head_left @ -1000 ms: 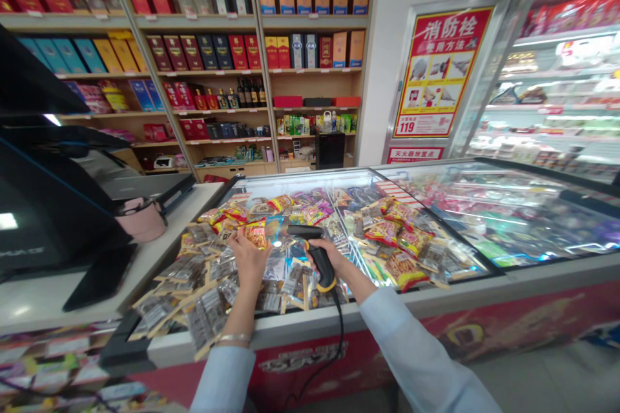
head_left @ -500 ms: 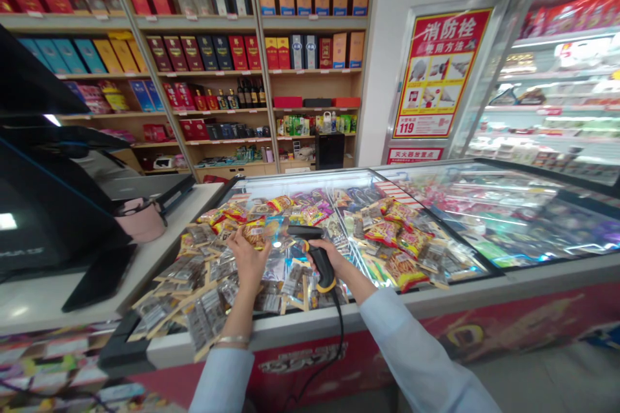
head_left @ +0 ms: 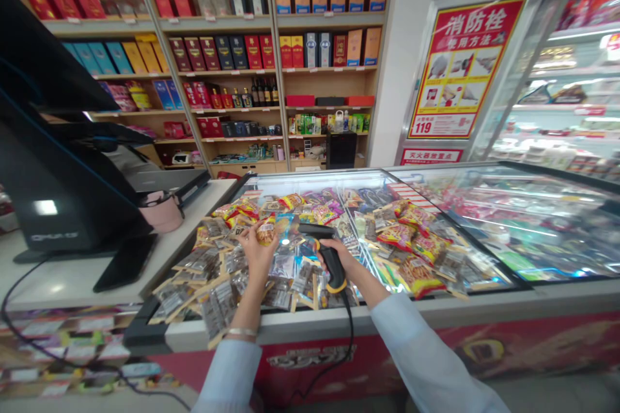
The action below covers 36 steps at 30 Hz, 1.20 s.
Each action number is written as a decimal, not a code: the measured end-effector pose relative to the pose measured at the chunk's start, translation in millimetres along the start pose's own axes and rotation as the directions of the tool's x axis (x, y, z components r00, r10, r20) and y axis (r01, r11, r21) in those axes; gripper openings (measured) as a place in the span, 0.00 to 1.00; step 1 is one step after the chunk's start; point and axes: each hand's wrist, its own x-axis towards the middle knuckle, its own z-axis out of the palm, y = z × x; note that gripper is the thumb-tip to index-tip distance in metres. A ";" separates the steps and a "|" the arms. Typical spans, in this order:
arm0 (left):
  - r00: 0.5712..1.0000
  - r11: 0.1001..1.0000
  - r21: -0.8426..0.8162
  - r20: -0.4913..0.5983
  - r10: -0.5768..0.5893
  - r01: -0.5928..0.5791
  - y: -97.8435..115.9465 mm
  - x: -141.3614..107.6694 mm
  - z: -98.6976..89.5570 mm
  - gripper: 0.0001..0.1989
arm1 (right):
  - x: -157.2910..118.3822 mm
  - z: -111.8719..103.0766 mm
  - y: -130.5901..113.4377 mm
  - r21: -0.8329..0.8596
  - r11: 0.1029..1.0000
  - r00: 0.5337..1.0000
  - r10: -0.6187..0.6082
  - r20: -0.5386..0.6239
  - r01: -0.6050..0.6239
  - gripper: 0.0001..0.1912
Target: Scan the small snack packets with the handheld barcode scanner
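Head view: right hand (head_left: 335, 259) clamped on black plastic barcode scanner (head_left: 331, 262), left hand (head_left: 256, 251) seemingly pinching glossy packet (head_left: 266, 233) above heaped foil sachets (head_left: 217, 290)

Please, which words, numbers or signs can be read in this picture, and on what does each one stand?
"消防栓" and "使用方法": on the red and yellow poster
"119": at the bottom of that poster
"灭火器放置点": on the small red sign below it
Labels on the snack packets: too small to read
Logo on the black checkout terminal: too blurred to read
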 end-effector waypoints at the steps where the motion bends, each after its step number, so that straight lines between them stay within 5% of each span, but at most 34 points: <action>1: 1.000 0.999 0.021 -0.001 0.029 -0.029 1.4 -1.0 0.0 0.24 | -1.3 1.4 -0.8 -0.008 1.000 1.000 -0.012 -0.004 0.012 0.17; 11: 0.991 0.987 0.096 -0.011 0.130 -0.129 6.9 -5.8 -0.7 0.25 | -6.2 11.5 -3.0 -0.059 0.992 0.994 -0.110 0.003 0.110 0.16; 23: 0.954 0.937 0.184 0.022 0.299 -0.298 11.7 -10.2 2.6 0.24 | -9.5 17.7 -4.7 -0.075 0.995 0.996 -0.073 -0.060 0.068 0.15; 36: 0.954 0.931 0.219 0.001 0.300 -0.293 13.4 -10.2 2.4 0.22 | -10.6 16.4 -4.2 -0.070 0.995 0.996 -0.079 -0.041 0.076 0.15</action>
